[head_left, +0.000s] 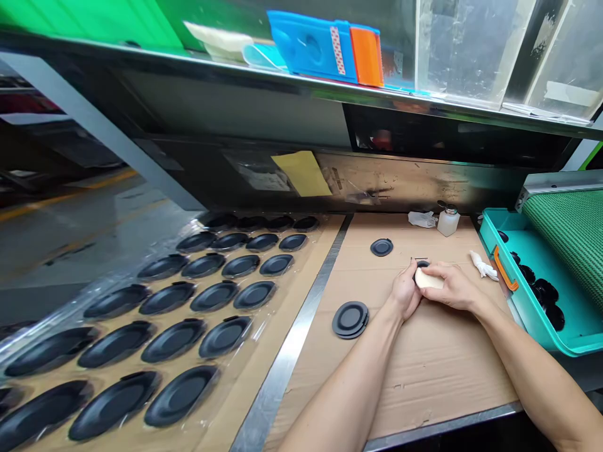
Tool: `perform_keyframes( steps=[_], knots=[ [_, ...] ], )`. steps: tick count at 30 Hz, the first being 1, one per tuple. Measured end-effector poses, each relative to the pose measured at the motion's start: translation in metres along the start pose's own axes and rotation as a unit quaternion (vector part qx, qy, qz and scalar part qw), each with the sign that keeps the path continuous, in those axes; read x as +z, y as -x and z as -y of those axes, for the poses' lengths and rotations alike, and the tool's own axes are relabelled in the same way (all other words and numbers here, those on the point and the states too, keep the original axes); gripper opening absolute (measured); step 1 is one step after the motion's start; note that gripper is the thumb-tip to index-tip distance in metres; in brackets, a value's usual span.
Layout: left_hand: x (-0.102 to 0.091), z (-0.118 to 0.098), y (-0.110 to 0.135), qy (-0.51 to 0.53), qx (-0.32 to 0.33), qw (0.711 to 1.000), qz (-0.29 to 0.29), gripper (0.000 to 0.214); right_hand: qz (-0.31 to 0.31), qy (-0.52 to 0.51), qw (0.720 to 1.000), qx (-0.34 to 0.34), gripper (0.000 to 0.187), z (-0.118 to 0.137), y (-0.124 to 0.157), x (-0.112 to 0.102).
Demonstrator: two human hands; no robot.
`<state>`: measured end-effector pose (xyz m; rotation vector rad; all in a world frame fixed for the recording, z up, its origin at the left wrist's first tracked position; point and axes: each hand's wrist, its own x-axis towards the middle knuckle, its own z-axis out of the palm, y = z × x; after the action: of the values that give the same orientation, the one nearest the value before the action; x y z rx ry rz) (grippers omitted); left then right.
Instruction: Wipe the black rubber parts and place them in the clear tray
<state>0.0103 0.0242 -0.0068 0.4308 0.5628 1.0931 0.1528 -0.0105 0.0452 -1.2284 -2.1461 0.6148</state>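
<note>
My left hand (405,292) is closed round a black round plastic lid (423,264), of which only the upper rim shows. My right hand (453,287) grips a cream-coloured pad (428,280) and presses it against that lid; whether the pad is cloth or sponge I cannot tell. Both hands are together above the cardboard-covered table (438,364). Behind them lies a single black lid (381,247). Left of my left forearm are black lids stacked slightly out of line (350,319).
A clear plastic tray (257,326) with rows of black lids fills the left side. On the right, a teal bin (584,344) holding black parts stands beside a green conveyor belt (570,220). A pump bottle (448,221) and crumpled white tissue (483,265) lie further back. A shelf (292,81) overhangs.
</note>
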Motion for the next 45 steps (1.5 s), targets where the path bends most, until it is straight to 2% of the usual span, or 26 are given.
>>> perform_keyframes(
  steps=[2, 3, 6, 8, 10, 12, 14, 16, 19, 24, 27, 31, 33, 36, 41, 43, 45],
  knots=[
    [0.0, -0.001, 0.001, -0.002, 0.0, 1.0, 0.003, 0.036, 0.052, 0.006, 0.999, 0.003, 0.015, -0.002, 0.002, -0.007],
    [0.001, -0.002, 0.001, -0.003, -0.001, 1.0, 0.005, 0.036, 0.056, 0.016, 0.998, 0.012, 0.015, -0.003, 0.002, -0.009],
    [0.001, -0.003, 0.001, -0.002, 0.0, 1.0, -0.004, 0.036, -0.011, 0.055, 0.998, 0.036, 0.03, -0.005, 0.002, -0.008],
    [0.001, -0.003, 0.0, 0.003, -0.001, 1.0, -0.013, 0.035, -0.038, 0.06, 0.997, 0.014, 0.033, -0.003, 0.001, -0.003],
    [0.0, -0.002, 0.0, 0.008, -0.006, 1.0, -0.01, 0.035, 0.001, 0.056, 0.998, -0.006, 0.025, -0.001, 0.0, -0.002],
    [0.0, -0.003, 0.0, 0.006, -0.01, 1.0, -0.008, 0.035, 0.033, 0.075, 0.997, 0.014, 0.022, 0.0, 0.001, -0.005],
    [0.0, -0.003, 0.0, 0.002, -0.011, 1.0, -0.013, 0.035, -0.005, 0.103, 0.994, 0.046, 0.031, -0.001, 0.002, -0.006],
    [0.001, -0.004, 0.0, 0.007, -0.016, 1.0, -0.013, 0.034, -0.059, 0.102, 0.993, 0.032, 0.04, -0.005, 0.002, -0.002],
    [0.003, -0.005, 0.0, 0.023, -0.028, 0.999, 0.001, 0.036, -0.084, 0.061, 0.995, -0.011, 0.032, -0.013, -0.002, 0.012],
    [0.005, -0.006, 0.001, 0.03, -0.023, 0.999, -0.008, 0.038, -0.188, 0.049, 0.981, 0.03, 0.029, -0.022, -0.008, 0.03],
    [0.006, -0.007, 0.002, 0.041, -0.024, 0.999, -0.012, 0.034, -0.202, 0.028, 0.979, 0.017, 0.029, -0.024, -0.01, 0.039],
    [0.008, -0.007, 0.003, 0.033, -0.021, 0.999, -0.028, 0.037, -0.259, 0.05, 0.962, 0.068, 0.032, -0.023, -0.013, 0.048],
    [0.008, -0.007, 0.004, 0.039, -0.019, 0.998, -0.037, 0.035, -0.249, 0.049, 0.965, 0.058, 0.034, -0.023, -0.014, 0.051],
    [0.007, -0.007, 0.003, 0.049, -0.025, 0.998, -0.037, 0.033, -0.237, 0.055, 0.969, 0.047, 0.034, -0.027, -0.014, 0.048],
    [0.006, -0.011, 0.004, 0.036, -0.044, 0.998, -0.021, 0.035, -0.308, 0.091, 0.941, 0.103, 0.033, -0.045, -0.011, 0.025],
    [0.004, -0.015, 0.004, 0.034, -0.051, 0.998, -0.022, 0.037, -0.297, 0.095, 0.944, 0.112, 0.032, -0.049, -0.007, 0.02],
    [0.002, -0.019, 0.005, 0.048, -0.052, 0.997, -0.02, 0.04, -0.25, 0.108, 0.954, 0.123, 0.027, -0.048, -0.004, 0.02]
  ],
)
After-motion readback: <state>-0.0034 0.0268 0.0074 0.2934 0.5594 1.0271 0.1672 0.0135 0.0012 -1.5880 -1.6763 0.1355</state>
